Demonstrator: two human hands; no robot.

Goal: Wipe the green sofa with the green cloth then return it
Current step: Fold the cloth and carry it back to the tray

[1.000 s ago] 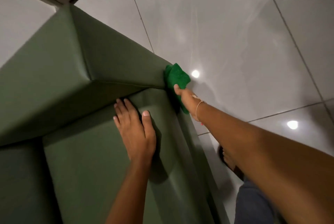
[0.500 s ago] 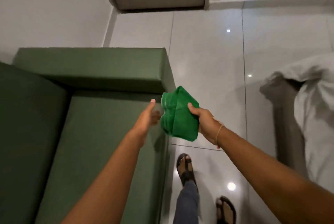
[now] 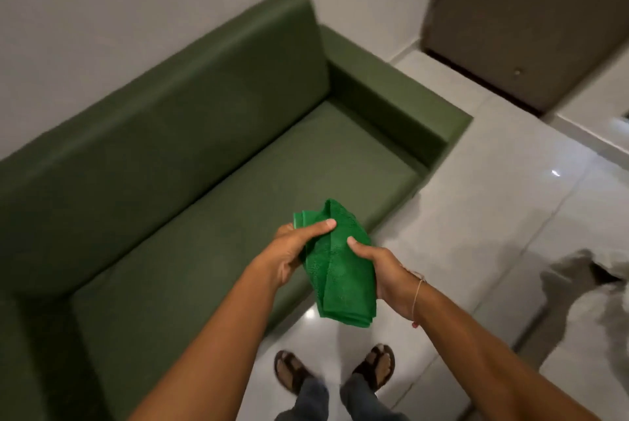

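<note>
The green sofa [image 3: 218, 162] runs from the lower left to the upper right, against the white wall. Its seat, backrest and far armrest all show. I stand in front of it and hold the bright green cloth [image 3: 340, 271] folded in the air, over the seat's front edge. My left hand [image 3: 292, 247] grips the cloth's left side with the thumb on top. My right hand [image 3: 381, 271] grips its right side. The cloth hangs down between both hands and does not touch the sofa.
Glossy white floor tiles [image 3: 510, 216] lie to the right of the sofa. A brown door [image 3: 524, 12] stands at the upper right. A pale draped object [image 3: 592, 291] sits at the right edge. My sandalled feet [image 3: 333, 369] stand on the floor below the cloth.
My right hand lifted the cloth off the armrest's end and brought it toward me. My left hand left the seat and took hold of the cloth. My view rose and turned.
</note>
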